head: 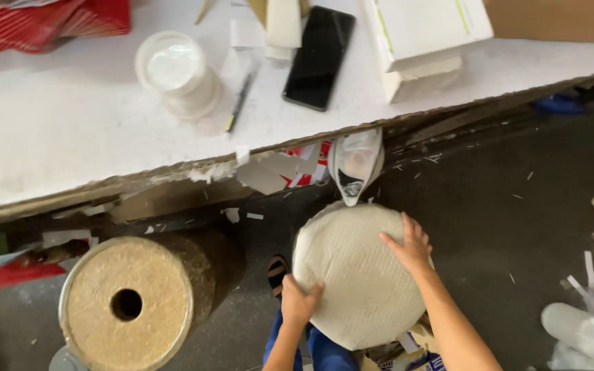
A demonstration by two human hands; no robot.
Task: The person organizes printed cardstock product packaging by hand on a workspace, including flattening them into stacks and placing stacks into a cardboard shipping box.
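Note:
A round white disc [355, 268] with a fine textured surface sits low in the middle of the view, over my lap. My left hand [299, 300] grips its lower left edge with the thumb on top. My right hand [409, 245] lies flat on its upper right edge, fingers spread. Just beyond the disc's far edge a white crumpled bag [356, 161] hangs off the edge of a table. My foot in a sandal [276, 271] shows to the left of the disc.
A large brown roll with a centre hole [132, 300] stands at lower left. The white table [63, 117] across the top carries a lidded plastic tub [175, 72], a pen [240, 102], a black phone [319, 56] and white boxes [424, 41]. Paper scraps litter the dark floor [503, 206].

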